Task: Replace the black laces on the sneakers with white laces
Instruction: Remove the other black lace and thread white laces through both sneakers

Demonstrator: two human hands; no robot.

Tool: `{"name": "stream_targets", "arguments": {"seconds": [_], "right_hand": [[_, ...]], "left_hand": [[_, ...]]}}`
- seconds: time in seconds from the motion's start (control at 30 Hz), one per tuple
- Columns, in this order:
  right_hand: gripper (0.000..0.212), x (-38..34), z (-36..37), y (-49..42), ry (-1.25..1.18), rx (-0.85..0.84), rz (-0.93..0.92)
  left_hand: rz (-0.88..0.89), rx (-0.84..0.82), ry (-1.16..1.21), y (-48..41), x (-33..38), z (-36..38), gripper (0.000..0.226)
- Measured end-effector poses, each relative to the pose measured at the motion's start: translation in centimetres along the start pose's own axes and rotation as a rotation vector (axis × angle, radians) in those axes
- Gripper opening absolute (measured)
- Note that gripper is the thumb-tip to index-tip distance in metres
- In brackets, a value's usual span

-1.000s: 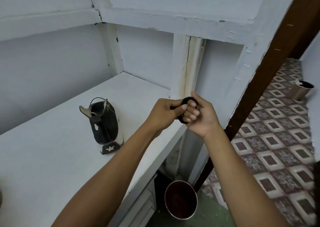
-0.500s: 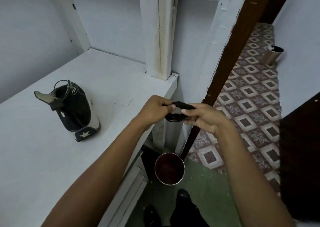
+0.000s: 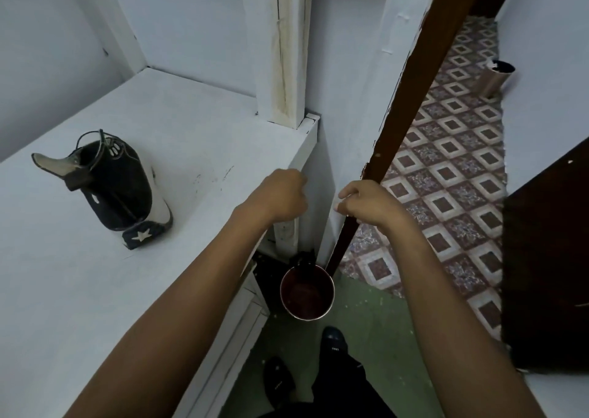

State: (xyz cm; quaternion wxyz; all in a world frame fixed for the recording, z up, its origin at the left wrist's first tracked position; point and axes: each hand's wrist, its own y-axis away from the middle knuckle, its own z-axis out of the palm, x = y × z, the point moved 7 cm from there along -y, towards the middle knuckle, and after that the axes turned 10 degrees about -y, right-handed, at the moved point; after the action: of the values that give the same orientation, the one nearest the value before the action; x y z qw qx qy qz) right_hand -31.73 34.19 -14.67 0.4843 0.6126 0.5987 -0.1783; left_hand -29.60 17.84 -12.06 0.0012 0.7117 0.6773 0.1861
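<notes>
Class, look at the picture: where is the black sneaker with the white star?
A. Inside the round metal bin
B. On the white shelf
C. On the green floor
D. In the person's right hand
B: the black sneaker stands on end on the white shelf, well above the floor and held by no hand.
</notes>
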Motion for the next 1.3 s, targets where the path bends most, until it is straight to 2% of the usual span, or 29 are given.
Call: {"name": "stream_targets", "arguments": {"seconds": [0.07, 0.13, 0.2, 0.47, 0.63, 0.87, 1.1, 1.3], "right_hand": [[0.002, -1.4, 0.3, 0.3, -0.035, 0.006, -0.053], [0.012, -3.2, 0.9, 0.4, -0.065, -0.001, -0.106], [0.016, -5.3, 1.8, 0.6, -0.102, -0.027, -0.155], [0.012, -17.3, 7.0, 2.6, -0.247, -0.187, -0.44], [0.011, -24.5, 12.0, 5.0, -0.267, -0.371, -0.59], [0.01, -30.0, 20.4, 8.8, -0.244, -0.692, -0.694], [0.015, -32.0, 27.7, 14.6, -0.171, -1.029, -0.741], [0.013, -30.9, 32.6, 19.5, -0.089, -1.221, -0.718]], "left_hand": [[-0.006, 0.127, 0.051, 0.8, -0.3, -2.5, 0.031], [-0.025, 0.25, 0.063, 1.9, -1.1, -5.2, 0.039], [-0.049, 0.345, 0.099, 3.2, -2.4, -7.7, 0.037], [-0.253, 0.66, 0.262, 11.4, -9.1, -15.9, 0.033], [-0.452, 0.8, 0.286, 18.1, -13.8, -18.6, 0.032], [-0.757, 0.897, 0.271, 28.2, -18.2, -18.6, 0.03], [-1.162, 0.953, 0.165, 39.5, -19.2, -17.6, 0.03], [-1.409, 0.847, 0.211, 46.1, -19.8, -13.4, 0.028]]}}
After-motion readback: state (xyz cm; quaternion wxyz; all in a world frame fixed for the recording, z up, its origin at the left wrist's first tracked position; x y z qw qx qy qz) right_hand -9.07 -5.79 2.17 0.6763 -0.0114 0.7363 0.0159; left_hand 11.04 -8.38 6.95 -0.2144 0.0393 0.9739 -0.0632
